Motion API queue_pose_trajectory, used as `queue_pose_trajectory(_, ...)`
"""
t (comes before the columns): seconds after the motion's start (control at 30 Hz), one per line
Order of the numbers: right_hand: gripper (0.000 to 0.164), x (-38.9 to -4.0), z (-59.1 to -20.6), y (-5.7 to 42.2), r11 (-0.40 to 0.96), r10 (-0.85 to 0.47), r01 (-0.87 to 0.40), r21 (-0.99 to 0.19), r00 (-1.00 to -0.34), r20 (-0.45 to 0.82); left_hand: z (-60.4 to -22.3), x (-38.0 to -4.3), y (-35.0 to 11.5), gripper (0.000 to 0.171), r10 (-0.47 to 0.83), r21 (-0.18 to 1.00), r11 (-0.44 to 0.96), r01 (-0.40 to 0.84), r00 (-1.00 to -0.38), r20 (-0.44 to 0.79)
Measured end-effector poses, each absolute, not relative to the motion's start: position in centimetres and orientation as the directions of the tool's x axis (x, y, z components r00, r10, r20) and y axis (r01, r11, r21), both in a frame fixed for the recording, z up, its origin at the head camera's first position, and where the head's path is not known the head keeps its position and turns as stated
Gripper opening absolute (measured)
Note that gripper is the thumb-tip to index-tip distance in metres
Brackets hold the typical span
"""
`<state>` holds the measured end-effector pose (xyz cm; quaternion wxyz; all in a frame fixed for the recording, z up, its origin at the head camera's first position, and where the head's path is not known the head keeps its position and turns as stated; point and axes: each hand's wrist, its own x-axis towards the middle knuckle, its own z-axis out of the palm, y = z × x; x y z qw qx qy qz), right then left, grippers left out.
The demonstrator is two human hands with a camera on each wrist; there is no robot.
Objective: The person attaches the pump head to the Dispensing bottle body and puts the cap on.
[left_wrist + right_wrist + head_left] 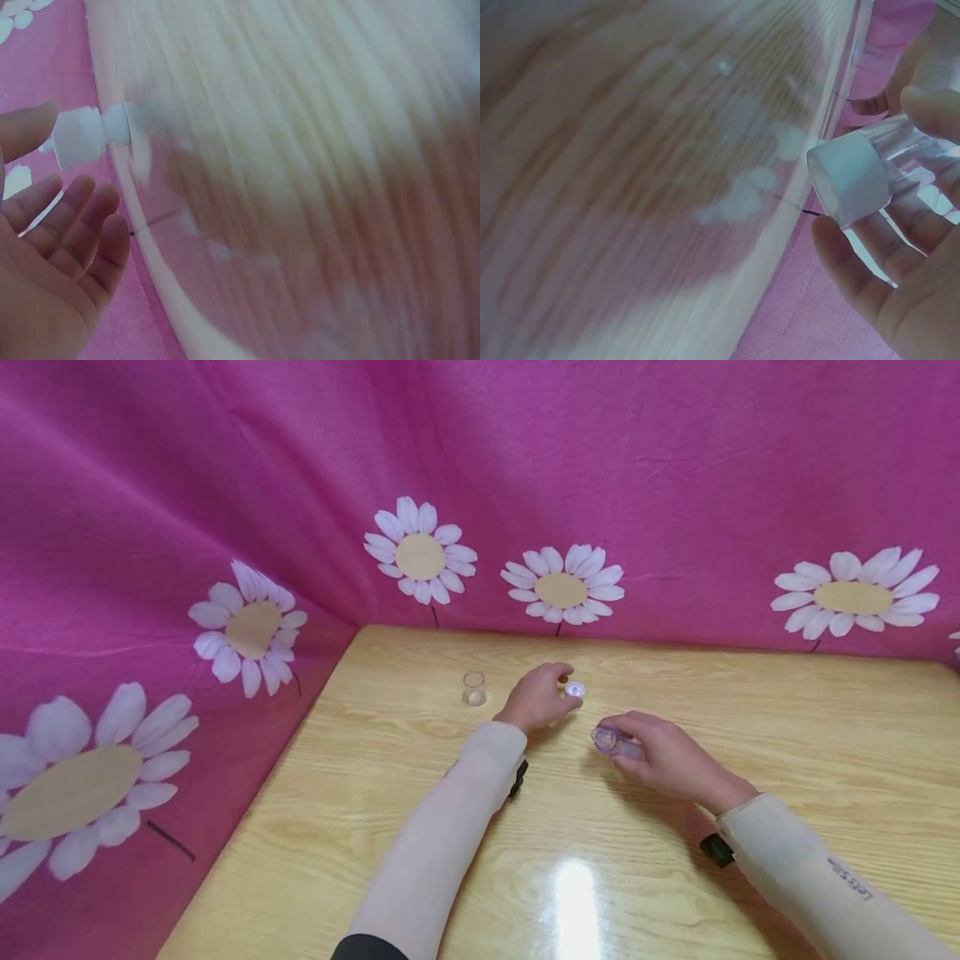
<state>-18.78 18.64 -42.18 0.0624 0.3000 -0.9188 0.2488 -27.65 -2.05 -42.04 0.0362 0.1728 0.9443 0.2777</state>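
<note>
Cream fabric sleeve (802,864) nearest, my right hand (667,756) grips a clear, white-ended plastic cylinder (855,180) sideways, probably for control. My left hand (536,697), fingers apart, brackets a squat white plastic piece (575,690); contact is unclear.

Clear, white-ended container (870,174) in the right grip (922,281) near wood-grained tabletop (630,187)

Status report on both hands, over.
Left hand: pinching white stepped cap. Right hand: gripping clear cylindrical container. Clear cup stands left, not between hands.
</note>
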Motion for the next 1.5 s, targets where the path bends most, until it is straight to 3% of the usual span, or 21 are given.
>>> queue_pose_trajectory(0.37, 0.038, -18.9, -41.3, 18.9, 0.714, -0.528, -0.576, -0.399, -0.817, 0.233, -42.6, -27.6, -1.4, 0.026, 0.31, 0.544, 0.792, 0.276, -0.95, 0.031)
queue_pose_trajectory(1.17, 0.039, -18.9, -41.2, 19.3, 0.736, -0.499, -0.521, -0.432, -0.849, 0.174, -42.6, -26.6, -2.4, 0.03, 0.316, 0.614, 0.749, 0.25, -0.949, 0.001)
queue_pose_trajectory(1.5, 0.035, -19.2, -40.7, 19.3, 0.734, -0.495, -0.53, -0.425, -0.846, 0.199, -41.6, -25.4, -5.3, 0.037, 0.321, 0.668, 0.685, 0.292, -0.943, 0.083)
